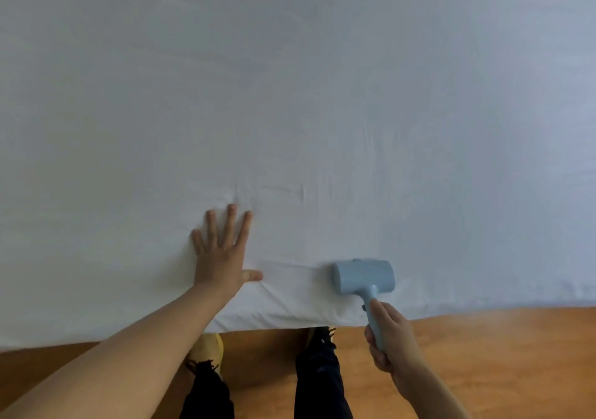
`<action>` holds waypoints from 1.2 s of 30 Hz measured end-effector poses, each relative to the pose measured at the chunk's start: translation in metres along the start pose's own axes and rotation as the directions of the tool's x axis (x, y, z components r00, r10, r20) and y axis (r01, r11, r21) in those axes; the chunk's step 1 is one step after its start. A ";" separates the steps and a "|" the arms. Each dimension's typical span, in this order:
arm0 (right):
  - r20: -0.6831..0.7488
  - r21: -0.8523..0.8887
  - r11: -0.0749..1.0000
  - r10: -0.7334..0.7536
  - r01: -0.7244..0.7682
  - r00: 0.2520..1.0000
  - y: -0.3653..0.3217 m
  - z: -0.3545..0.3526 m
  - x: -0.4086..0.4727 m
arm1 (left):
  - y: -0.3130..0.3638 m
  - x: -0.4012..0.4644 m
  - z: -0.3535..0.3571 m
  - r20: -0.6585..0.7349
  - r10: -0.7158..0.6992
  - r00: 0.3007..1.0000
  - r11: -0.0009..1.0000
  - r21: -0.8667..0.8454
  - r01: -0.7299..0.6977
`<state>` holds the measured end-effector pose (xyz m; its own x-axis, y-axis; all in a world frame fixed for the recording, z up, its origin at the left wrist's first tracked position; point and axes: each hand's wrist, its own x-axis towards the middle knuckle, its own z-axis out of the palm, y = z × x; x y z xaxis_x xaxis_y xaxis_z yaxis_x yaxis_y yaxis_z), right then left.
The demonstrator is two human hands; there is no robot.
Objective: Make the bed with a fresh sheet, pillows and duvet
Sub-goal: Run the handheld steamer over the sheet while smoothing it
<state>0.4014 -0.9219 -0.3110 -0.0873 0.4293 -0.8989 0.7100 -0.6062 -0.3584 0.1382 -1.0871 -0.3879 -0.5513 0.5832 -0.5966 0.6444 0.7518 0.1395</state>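
Flat, left hand (221,257) presses sheet (290,96).

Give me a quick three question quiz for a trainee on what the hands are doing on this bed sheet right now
1. True or false: the left hand lies flat, fingers spread, on the white sheet.
2. What does the right hand grip? A) a pillow B) the handle of a pale blue roller tool C) nothing
3. Where does the tool's head rest?

Key: 1 true. 2 B. 3 On the sheet by the bed's near edge, apart from the left hand.
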 end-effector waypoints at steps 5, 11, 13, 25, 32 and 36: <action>-0.064 -0.030 0.998 0.044 -0.046 0.997 0.039 -0.005 -0.020 | -0.058 -0.015 -0.001 -0.044 0.011 0.999 0.997 0.078 -0.008; -0.113 0.037 0.998 -0.038 0.042 0.993 -0.002 0.026 -0.047 | -0.097 -0.018 -0.004 0.069 -0.192 0.979 0.981 0.007 0.192; -0.079 0.064 0.991 -0.112 0.117 0.991 -0.049 0.056 -0.041 | -0.093 -0.014 -0.001 0.090 -0.203 0.975 0.979 0.008 0.203; 0.074 -0.016 0.944 -0.328 0.330 0.942 -0.311 0.254 0.083 | -0.092 -0.001 0.023 0.008 -0.226 0.974 0.973 -0.044 0.227; 0.057 -0.020 0.960 -0.279 0.280 0.959 -0.233 0.233 0.073 | -0.091 -0.001 0.026 -0.010 -0.228 0.974 0.972 -0.060 0.227; 0.045 -0.017 0.970 -0.240 0.241 0.970 -0.154 0.205 0.037 | -0.087 -0.003 0.017 0.025 -0.247 0.969 0.967 -0.051 0.248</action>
<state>0.1450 -0.9499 -0.3405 -0.2864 0.5318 -0.7969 0.6796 -0.4735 -0.5603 0.0929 -1.1593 -0.4120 -0.6803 0.3714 -0.6319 0.4597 0.8877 0.0268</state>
